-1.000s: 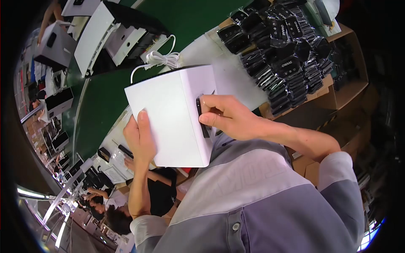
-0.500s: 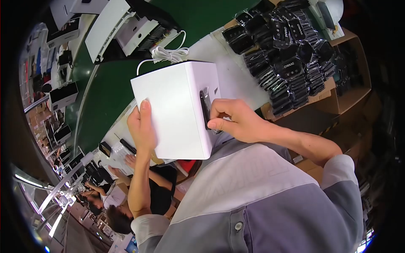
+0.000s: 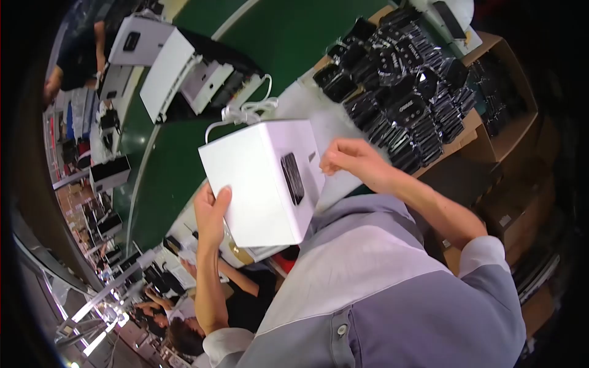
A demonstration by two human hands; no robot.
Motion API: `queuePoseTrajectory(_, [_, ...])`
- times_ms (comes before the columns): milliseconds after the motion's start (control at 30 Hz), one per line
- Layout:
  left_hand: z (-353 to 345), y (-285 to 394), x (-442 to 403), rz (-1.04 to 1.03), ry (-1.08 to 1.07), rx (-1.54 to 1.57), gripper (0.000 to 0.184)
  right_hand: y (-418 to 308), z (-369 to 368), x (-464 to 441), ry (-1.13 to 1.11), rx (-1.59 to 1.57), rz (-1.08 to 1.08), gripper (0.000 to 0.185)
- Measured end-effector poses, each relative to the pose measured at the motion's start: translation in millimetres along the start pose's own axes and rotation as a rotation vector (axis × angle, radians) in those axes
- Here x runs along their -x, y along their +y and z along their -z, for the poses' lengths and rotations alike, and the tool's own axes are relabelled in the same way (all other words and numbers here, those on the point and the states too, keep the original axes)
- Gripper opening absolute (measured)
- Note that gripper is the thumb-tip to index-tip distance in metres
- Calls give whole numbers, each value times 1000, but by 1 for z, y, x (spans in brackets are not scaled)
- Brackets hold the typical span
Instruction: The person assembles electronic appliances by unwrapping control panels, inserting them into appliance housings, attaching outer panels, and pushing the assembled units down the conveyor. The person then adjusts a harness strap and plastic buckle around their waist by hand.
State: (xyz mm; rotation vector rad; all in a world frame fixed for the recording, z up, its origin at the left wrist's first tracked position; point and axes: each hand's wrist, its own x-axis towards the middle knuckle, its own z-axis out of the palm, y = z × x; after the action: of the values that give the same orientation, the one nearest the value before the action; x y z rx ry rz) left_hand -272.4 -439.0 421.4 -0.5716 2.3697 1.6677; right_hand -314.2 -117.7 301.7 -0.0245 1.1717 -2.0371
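Observation:
A white box-shaped appliance (image 3: 239, 184) stands tilted in front of me. My left hand (image 3: 211, 211) grips its left edge, thumb lying on the broad white face. On the appliance's narrow right side sits a flat black rounded piece (image 3: 292, 178) with a glossy, wrinkled surface. Just right of that side, my right hand (image 3: 356, 161) hovers with its fingers curled together, apart from the black piece; nothing shows sticking out of it. A white cable (image 3: 248, 111) lies bundled behind the appliance's top edge.
Many flat black items in clear wrap (image 3: 408, 92) are heaped on cardboard at right, beside an open carton (image 3: 506, 98). Another white appliance (image 3: 169, 73) with its inside exposed lies on the green belt (image 3: 162, 156). Co-workers sit at lower left; another person (image 3: 80, 61) stands at upper left.
My right hand has let go of the black piece and moved up and right from it. The black piece now stays on the appliance's side. The view has shifted slightly.

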Motion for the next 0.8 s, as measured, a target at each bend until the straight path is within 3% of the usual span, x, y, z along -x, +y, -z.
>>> queuePoseTrajectory(167, [-51,39,-2,19,-199,89,25,32,13,28,208,-371,-55,26])
queuePoseTrajectory(233, [-86,68,-6,-4,-236,-55,21,43,21,40,314,-428,-79,26])
queuePoseTrajectory(267, [-91,77,-13,-52,-290,-232,20,53,30,45,334,-342,-115,24])
queuePoseTrajectory(367, [-102,129,-24,-105,-370,-380,21,71,48,51,346,-117,-134,19])
queuePoseTrajectory(433, [-108,164,-41,-101,-382,-143,22,89,51,42,354,-36,-99,18])
queuePoseTrajectory(567, [-107,228,-110,-170,-362,-28,33,122,47,2,360,396,-9,20])
queuePoseTrajectory(633, [-111,254,-149,-185,-311,1,38,136,43,-25,354,652,221,21])
queuePoseTrajectory(700, [-126,283,-184,-232,-278,20,41,139,47,-41,357,809,259,25])
queuePoseTrajectory(767, [-128,306,-243,-262,-303,43,44,147,52,-60,396,1092,446,33])
queuePoseTrajectory(800, [-131,317,-271,-298,-294,52,45,146,59,-64,367,1154,411,34])
